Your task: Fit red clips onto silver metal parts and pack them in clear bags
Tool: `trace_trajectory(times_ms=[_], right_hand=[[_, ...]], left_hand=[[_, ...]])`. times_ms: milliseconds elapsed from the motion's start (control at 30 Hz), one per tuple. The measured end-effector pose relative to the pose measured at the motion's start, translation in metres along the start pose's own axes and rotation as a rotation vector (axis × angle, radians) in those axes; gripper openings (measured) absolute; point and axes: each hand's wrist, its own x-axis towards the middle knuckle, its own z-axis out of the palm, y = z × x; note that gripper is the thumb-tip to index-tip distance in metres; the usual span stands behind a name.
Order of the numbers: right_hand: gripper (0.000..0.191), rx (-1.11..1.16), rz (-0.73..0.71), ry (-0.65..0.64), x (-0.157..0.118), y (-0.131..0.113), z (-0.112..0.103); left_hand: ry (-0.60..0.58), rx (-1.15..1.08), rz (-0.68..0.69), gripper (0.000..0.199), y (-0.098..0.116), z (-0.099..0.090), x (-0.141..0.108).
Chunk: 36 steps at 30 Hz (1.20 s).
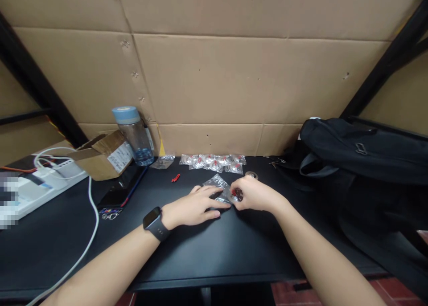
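Note:
My left hand (197,206), with a black watch on its wrist, lies with fingers spread on a clear plastic bag (216,181) on the black table. Beside it, my right hand (252,194) pinches a round metal disc with a red part (236,195) at the bag's right edge. Another round metal piece (252,175) shows just behind my right hand. Several bagged metal discs with red parts (214,162) lie in rows near the cardboard wall. A small red piece (175,178) rests left of the bag.
At the left stand a water bottle (137,136), an open cardboard box (103,157), a phone (122,185) and a white power strip (50,181) with cables. An empty-looking plastic bag (163,161) lies near the bottle. A black backpack (364,150) fills the right side.

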Motion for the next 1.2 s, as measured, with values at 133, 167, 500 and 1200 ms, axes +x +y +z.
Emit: trace_trajectory(times_ms=[133,167,500,1200], right_hand=[[0.008,-0.055,-0.031,0.017,-0.004,0.003,0.0],[0.008,-0.055,-0.038,0.027,-0.004,0.004,0.001],[0.021,0.036,-0.032,0.092,0.006,-0.004,0.003],[0.019,0.127,0.031,0.335,0.034,0.008,0.036]], left_hand=[[0.0,-0.021,-0.001,0.04,-0.001,-0.001,0.0],[0.001,-0.026,0.005,0.04,-0.002,-0.001,0.0],[0.014,-0.046,0.042,0.04,-0.005,0.0,-0.001],[0.035,-0.061,0.084,0.033,-0.007,-0.028,-0.013]])
